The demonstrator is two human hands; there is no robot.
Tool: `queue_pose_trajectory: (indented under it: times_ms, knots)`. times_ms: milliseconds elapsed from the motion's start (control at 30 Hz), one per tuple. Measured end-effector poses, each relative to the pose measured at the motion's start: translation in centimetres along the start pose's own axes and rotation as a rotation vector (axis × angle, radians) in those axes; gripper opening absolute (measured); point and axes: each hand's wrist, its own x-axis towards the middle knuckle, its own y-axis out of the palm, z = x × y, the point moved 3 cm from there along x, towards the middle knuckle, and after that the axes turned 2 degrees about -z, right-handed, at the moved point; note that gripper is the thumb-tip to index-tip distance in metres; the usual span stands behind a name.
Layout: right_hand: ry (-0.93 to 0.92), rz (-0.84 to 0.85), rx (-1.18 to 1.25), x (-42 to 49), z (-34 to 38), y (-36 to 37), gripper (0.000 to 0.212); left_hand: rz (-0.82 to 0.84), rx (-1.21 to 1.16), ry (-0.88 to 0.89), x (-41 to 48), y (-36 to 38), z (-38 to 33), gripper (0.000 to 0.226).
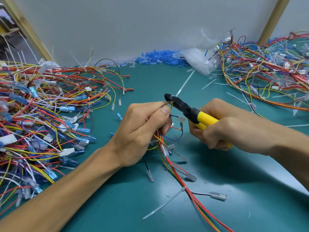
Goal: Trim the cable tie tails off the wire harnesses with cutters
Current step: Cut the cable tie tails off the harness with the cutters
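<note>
My left hand pinches a wire harness of red, yellow and blue wires near its top, with the rest trailing down over the green mat toward the lower right. My right hand grips the yellow handles of the cutters. Their black jaws sit against the white cable tie at the pinched spot. That tie's long tail sticks up and away behind the jaws. Lower on the same harness a second tie's tail lies across the mat.
A large pile of wire harnesses covers the left side, another pile fills the back right. Blue connector sleeves and a clear plastic bag lie along the back wall. Cut tie tails are scattered on the green mat.
</note>
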Motion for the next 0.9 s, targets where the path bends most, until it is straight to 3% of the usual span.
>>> queue_pose_trajectory:
  times_ms: [67, 133, 233, 433, 600, 733, 900]
  knots:
    - [-0.015, -0.074, -0.021, -0.1, 0.2, 0.0, 0.013, -0.016, -0.002, 0.005, 0.0, 0.0, 0.0, 0.041]
    - [-0.027, -0.181, -0.063, -0.1, 0.2, 0.0, 0.025, -0.031, -0.007, 0.002, 0.1, 0.0, 0.1, 0.044]
    - [-0.112, -0.349, -0.18, -0.2, 0.2, 0.0, 0.026, -0.041, -0.007, 0.004, -0.1, -0.1, 0.4, 0.051]
    - [-0.236, -0.589, -0.474, -0.4, 0.7, -0.4, 0.024, -0.077, 0.013, 0.11, 0.2, -0.1, -0.7, 0.034]
    - [-0.227, -0.528, -0.434, -0.3, 0.3, -0.3, 0.026, -0.077, 0.139, 0.148, 0.0, -0.3, -0.4, 0.046]
    - [-0.203, -0.392, -0.253, -0.2, 0.4, 0.1, 0.026, -0.073, 0.124, 0.155, 0.0, -0.4, -0.6, 0.044]
    - [-0.194, -0.376, -0.241, -0.2, 0.4, 0.3, 0.023, -0.076, 0.103, 0.134, 0.1, -0.3, -0.6, 0.046]
